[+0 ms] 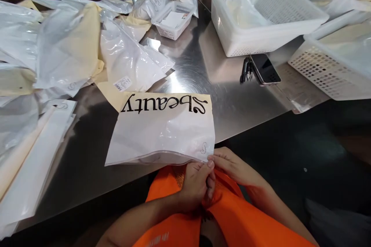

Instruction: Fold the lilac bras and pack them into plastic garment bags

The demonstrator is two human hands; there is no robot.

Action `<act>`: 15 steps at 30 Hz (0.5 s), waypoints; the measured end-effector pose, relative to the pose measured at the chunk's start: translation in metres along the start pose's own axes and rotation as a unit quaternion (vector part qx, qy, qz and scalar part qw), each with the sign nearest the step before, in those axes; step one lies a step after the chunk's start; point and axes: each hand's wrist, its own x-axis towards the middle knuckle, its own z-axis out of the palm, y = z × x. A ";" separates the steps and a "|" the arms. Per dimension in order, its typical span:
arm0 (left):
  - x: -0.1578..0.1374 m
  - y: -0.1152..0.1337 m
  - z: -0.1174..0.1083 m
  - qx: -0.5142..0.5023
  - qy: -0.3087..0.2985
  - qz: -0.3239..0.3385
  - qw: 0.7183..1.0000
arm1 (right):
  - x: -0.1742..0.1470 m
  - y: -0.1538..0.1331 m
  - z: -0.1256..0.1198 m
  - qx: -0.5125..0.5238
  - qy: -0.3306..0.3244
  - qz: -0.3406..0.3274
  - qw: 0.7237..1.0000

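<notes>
A flat plastic bag [162, 135] lies over the near edge of the metal table, its cream strip with the upside-down word "Sbeauty" facing away from me. The side toward me bulges slightly apart, and a pencilled mark sits near its right corner. My left hand [197, 181] is closed at that near right corner, thumb on top. Just beside it, my right hand [228, 164] pinches the same corner from the right. The two hands touch or nearly touch, and some of their fingers are hidden beneath.
Piled plastic bags [66, 46] cover the left of the steel table [191, 73]. A small white basket [174, 21] holds a card. Larger white baskets [261, 38] stand right, near a phone [265, 68] and black pens [246, 70]. The table's near edge runs diagonally.
</notes>
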 end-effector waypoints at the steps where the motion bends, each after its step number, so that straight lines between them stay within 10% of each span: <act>1: -0.001 0.000 0.000 -0.012 0.013 0.005 1.000 | 0.001 0.000 0.001 -0.003 -0.004 -0.006 1.000; 9: -0.007 0.007 -0.014 -0.061 0.129 0.098 0.985 | 0.005 -0.005 0.017 0.062 -0.051 -0.005 0.997; 15: -0.017 0.022 -0.026 -0.093 0.193 0.136 0.967 | -0.010 0.006 -0.002 0.053 0.036 0.008 0.998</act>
